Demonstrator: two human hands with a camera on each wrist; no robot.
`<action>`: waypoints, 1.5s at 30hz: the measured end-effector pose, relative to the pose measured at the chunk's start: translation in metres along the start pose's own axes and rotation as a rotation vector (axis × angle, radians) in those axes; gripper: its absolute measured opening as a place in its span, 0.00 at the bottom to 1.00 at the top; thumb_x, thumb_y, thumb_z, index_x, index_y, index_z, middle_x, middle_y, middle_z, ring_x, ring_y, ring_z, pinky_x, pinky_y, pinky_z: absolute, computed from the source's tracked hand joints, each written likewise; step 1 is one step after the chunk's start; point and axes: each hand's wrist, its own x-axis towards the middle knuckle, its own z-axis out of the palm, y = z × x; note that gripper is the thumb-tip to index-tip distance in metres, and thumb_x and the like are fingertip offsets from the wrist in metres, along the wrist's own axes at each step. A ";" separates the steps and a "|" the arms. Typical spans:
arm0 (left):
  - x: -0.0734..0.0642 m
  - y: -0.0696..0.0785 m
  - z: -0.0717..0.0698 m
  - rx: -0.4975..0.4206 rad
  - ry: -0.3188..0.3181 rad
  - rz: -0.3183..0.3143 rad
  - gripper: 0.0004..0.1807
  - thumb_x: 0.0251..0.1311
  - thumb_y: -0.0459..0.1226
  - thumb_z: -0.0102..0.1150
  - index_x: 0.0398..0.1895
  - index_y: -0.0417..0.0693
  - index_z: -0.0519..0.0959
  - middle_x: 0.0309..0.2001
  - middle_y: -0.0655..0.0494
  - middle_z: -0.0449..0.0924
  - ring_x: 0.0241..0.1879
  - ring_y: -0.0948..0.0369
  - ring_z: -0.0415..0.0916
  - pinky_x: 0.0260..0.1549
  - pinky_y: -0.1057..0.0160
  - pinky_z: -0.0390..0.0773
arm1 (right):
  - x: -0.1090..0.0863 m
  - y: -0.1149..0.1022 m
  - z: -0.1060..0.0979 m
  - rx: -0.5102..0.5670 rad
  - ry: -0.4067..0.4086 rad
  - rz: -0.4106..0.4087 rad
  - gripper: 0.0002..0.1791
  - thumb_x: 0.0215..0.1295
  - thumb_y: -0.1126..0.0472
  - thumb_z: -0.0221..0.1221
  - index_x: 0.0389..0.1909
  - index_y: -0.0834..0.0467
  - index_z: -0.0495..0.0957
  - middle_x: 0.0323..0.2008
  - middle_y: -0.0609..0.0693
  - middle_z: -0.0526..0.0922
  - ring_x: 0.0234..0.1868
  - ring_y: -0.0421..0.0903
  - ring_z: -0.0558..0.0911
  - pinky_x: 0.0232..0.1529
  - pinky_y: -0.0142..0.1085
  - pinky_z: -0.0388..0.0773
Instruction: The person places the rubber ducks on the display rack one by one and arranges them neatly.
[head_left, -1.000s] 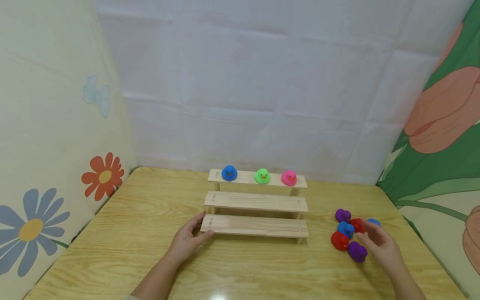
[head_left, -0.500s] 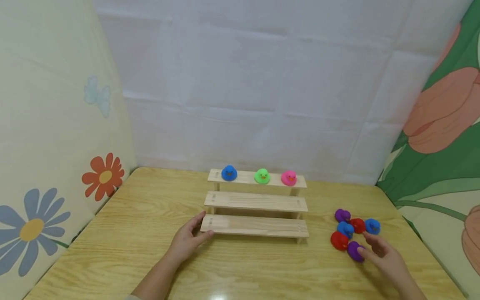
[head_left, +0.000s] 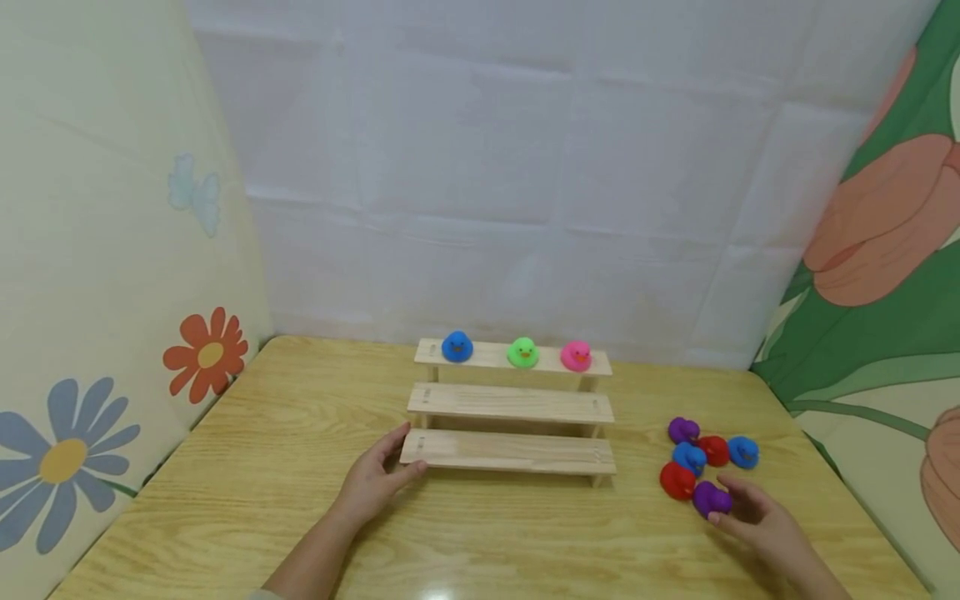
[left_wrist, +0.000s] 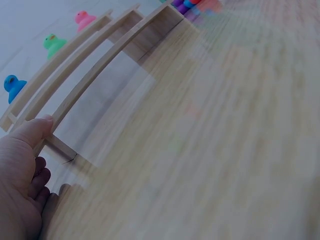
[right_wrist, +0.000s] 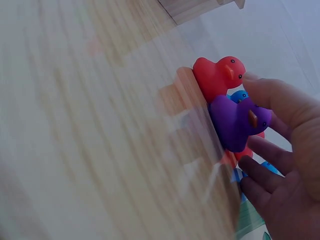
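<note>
one plump, smooth purple duck (right_wrist: 228,122) beside right hand (head_left: 765,527)

The wood-grained desk (head_left: 300,433) carries a three-tiered shelf (head_left: 510,402) and, to its right, two purple ducks (head_left: 711,499), two red ducks (head_left: 678,481) and two blue ducks (head_left: 689,459). The top tier (head_left: 491,353) bears a blue duck (head_left: 457,347), a green duck (head_left: 522,352) and a pink duck (head_left: 577,356).

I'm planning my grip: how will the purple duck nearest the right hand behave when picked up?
The purple duck is probably light, being a small toy beside the right hand. Its smooth-looking surface might slip if pinched. Its wide, rounded body seems likelier to slide than roll.
</note>
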 end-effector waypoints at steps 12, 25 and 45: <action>0.000 0.001 -0.001 -0.008 -0.010 -0.012 0.43 0.59 0.42 0.67 0.73 0.37 0.59 0.71 0.38 0.64 0.74 0.44 0.55 0.74 0.43 0.54 | 0.000 0.003 0.001 -0.021 -0.002 -0.004 0.40 0.63 0.49 0.65 0.69 0.67 0.63 0.66 0.70 0.68 0.65 0.68 0.70 0.63 0.57 0.72; 0.000 0.000 -0.001 -0.010 -0.009 -0.004 0.42 0.60 0.41 0.67 0.73 0.37 0.59 0.71 0.38 0.64 0.73 0.44 0.56 0.73 0.43 0.55 | 0.005 0.007 0.005 0.004 0.019 0.053 0.41 0.63 0.40 0.62 0.67 0.65 0.66 0.65 0.70 0.69 0.64 0.68 0.70 0.61 0.58 0.73; 0.000 0.001 0.000 -0.022 -0.007 -0.003 0.42 0.59 0.41 0.67 0.73 0.37 0.60 0.70 0.38 0.66 0.73 0.43 0.58 0.73 0.44 0.55 | 0.005 0.000 0.006 0.205 0.118 0.139 0.41 0.63 0.39 0.62 0.68 0.61 0.62 0.70 0.65 0.63 0.64 0.56 0.72 0.53 0.30 0.74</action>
